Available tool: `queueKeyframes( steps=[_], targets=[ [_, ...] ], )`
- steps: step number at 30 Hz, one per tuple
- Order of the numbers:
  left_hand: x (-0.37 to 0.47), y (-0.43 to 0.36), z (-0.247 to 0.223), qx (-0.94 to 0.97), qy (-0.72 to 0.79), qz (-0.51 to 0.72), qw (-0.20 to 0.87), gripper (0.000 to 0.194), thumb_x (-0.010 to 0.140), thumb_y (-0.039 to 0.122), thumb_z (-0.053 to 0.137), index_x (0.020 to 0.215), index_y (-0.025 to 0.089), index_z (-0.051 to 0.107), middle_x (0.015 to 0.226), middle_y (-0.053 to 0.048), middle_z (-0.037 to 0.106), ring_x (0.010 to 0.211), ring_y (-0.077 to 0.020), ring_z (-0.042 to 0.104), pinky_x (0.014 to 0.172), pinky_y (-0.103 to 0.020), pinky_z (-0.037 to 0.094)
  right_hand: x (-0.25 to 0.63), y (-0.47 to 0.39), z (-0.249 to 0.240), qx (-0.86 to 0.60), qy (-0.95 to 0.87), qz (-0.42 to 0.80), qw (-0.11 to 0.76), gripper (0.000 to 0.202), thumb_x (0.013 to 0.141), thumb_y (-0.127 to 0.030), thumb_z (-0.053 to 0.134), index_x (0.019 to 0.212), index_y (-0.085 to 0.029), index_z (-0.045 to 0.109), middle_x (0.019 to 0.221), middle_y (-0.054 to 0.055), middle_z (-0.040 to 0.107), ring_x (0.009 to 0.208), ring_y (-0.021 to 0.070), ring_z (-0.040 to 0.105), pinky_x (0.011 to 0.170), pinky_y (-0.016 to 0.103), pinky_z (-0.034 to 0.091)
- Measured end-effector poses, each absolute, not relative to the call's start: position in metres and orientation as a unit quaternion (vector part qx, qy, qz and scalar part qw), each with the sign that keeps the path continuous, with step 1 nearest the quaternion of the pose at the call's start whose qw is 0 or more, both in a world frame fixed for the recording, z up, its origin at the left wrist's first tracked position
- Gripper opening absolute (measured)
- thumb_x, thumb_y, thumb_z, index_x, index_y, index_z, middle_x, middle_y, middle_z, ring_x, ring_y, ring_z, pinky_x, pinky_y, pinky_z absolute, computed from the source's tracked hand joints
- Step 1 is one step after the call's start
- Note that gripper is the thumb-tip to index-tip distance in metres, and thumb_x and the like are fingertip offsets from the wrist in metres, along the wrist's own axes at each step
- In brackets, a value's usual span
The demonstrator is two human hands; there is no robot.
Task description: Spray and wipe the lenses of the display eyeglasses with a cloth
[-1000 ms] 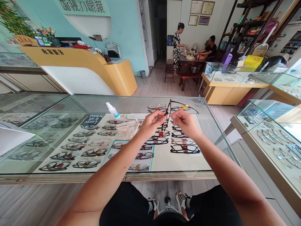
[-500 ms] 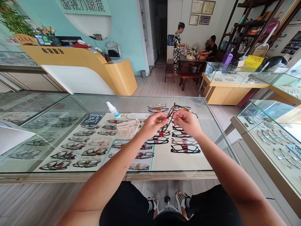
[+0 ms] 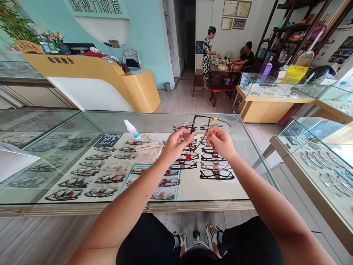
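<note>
The left hand [image 3: 178, 141] and right hand [image 3: 222, 142] pinch dark eyeglasses [image 3: 193, 124] above the bench [image 3: 217, 191], seemingly handling them; the next move likely needs gentleness.

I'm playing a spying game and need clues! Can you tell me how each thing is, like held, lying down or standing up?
Held glasses: lifted, at least one arm unfolded
Left hand: pinching the held glasses
Right hand: pinching them too
Spray bottle: standing upright
Cloth pouch: lying down
Blue card: lying flat
Grey bin: standing on the floor
</note>
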State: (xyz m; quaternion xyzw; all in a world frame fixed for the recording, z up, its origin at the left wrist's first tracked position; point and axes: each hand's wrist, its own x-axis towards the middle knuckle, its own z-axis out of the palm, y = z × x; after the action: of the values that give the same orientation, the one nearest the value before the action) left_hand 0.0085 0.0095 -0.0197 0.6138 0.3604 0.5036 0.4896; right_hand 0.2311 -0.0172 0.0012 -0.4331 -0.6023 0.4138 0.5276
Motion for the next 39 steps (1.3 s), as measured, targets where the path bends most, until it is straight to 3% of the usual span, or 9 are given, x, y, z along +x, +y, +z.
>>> queueKeyframes(
  steps=[9, 19, 24, 26, 28, 30, 33, 35, 39],
  targets=[
    [0.009, 0.006, -0.01, 0.521, 0.361, 0.578, 0.514, 0.065, 0.071, 0.073, 0.101, 0.096, 0.023, 0.07, 0.111, -0.006, 0.076, 0.105, -0.02, 0.07, 0.083, -0.029, 0.064, 0.233, -0.011, 0.0, -0.416, -0.538, 0.446, 0.582, 0.025, 0.083, -0.045, 0.074, 0.077, -0.026, 0.057, 0.058, -0.004, 0.06, 0.057, 0.0132, 0.047, 0.059, 0.03, 0.039],
    [0.004, 0.014, -0.008, 0.467, 0.337, 0.659, 0.484, 0.063, 0.075, 0.072, 0.099, 0.095, 0.025, 0.062, 0.112, -0.003, 0.075, 0.107, -0.0191, 0.071, 0.09, -0.036, 0.069, 0.23, -0.007, -0.008, -0.455, -0.488, 0.466, 0.581, 0.032, 0.082, -0.052, 0.08, 0.079, -0.026, 0.062, 0.055, -0.005, 0.057, 0.053, 0.0134, 0.045, 0.053, 0.03, 0.037],
    [0.003, 0.018, -0.015, 0.499, 0.37, 0.634, 0.461, 0.062, 0.075, 0.073, 0.098, 0.097, 0.025, 0.065, 0.109, -0.004, 0.076, 0.107, -0.0211, 0.072, 0.088, -0.034, 0.066, 0.247, -0.011, 0.001, -0.508, -0.57, 0.453, 0.46, 0.045, 0.095, -0.062, 0.072, 0.071, -0.024, 0.069, 0.049, -0.002, 0.056, 0.047, 0.0136, 0.039, 0.048, 0.032, 0.031],
    [0.004, 0.016, -0.017, 0.512, 0.377, 0.621, 0.459, 0.061, 0.075, 0.073, 0.097, 0.097, 0.024, 0.068, 0.107, -0.005, 0.076, 0.106, -0.0211, 0.071, 0.087, -0.032, 0.064, 0.253, -0.017, 0.007, -0.504, -0.614, 0.381, 0.473, 0.046, 0.1, -0.058, 0.07, 0.068, -0.024, 0.066, 0.048, -0.003, 0.051, 0.048, 0.0136, 0.04, 0.051, 0.032, 0.034],
    [0.006, 0.014, -0.018, 0.532, 0.378, 0.6, 0.463, 0.059, 0.077, 0.072, 0.097, 0.097, 0.023, 0.071, 0.108, -0.005, 0.076, 0.105, -0.0211, 0.07, 0.086, -0.031, 0.061, 0.252, -0.024, 0.012, -0.474, -0.64, 0.311, 0.518, 0.037, 0.101, -0.052, 0.07, 0.077, -0.025, 0.068, 0.057, -0.002, 0.058, 0.054, 0.0155, 0.049, 0.056, 0.033, 0.039],
    [0.008, 0.01, -0.018, 0.556, 0.373, 0.576, 0.469, 0.057, 0.077, 0.07, 0.097, 0.097, 0.023, 0.074, 0.114, -0.006, 0.076, 0.107, -0.0218, 0.07, 0.087, -0.031, 0.059, 0.244, -0.03, 0.012, -0.441, -0.678, 0.264, 0.526, 0.019, 0.1, -0.043, 0.073, 0.096, -0.025, 0.075, 0.08, 0.002, 0.074, 0.071, 0.0196, 0.064, 0.065, 0.034, 0.048],
    [0.013, 0.003, -0.017, 0.594, 0.352, 0.548, 0.472, 0.052, 0.077, 0.066, 0.099, 0.093, 0.022, 0.076, 0.124, -0.008, 0.076, 0.118, -0.0248, 0.071, 0.101, -0.035, 0.058, 0.228, -0.036, 0.006, -0.407, -0.75, 0.223, 0.471, 0.028, 0.096, -0.036, 0.079, 0.122, -0.027, 0.076, 0.119, 0.009, 0.083, 0.103, 0.0266, 0.075, 0.085, 0.04, 0.058],
    [0.015, -0.001, -0.016, 0.612, 0.334, 0.533, 0.48, 0.048, 0.077, 0.062, 0.1, 0.09, 0.022, 0.076, 0.124, -0.008, 0.076, 0.121, -0.0259, 0.071, 0.11, -0.038, 0.056, 0.22, -0.037, -0.002, -0.393, -0.78, 0.202, 0.443, 0.027, 0.098, -0.036, 0.078, 0.123, -0.027, 0.074, 0.122, 0.01, 0.082, 0.111, 0.0294, 0.074, 0.093, 0.043, 0.058],
    [0.018, -0.004, -0.015, 0.618, 0.31, 0.51, 0.511, 0.046, 0.076, 0.058, 0.102, 0.09, 0.022, 0.076, 0.12, -0.007, 0.076, 0.116, -0.0255, 0.071, 0.109, -0.039, 0.056, 0.215, -0.035, -0.013, -0.391, -0.785, 0.197, 0.438, 0.019, 0.103, -0.037, 0.077, 0.118, -0.027, 0.072, 0.115, 0.01, 0.08, 0.106, 0.0291, 0.074, 0.089, 0.042, 0.058]
  ],
)
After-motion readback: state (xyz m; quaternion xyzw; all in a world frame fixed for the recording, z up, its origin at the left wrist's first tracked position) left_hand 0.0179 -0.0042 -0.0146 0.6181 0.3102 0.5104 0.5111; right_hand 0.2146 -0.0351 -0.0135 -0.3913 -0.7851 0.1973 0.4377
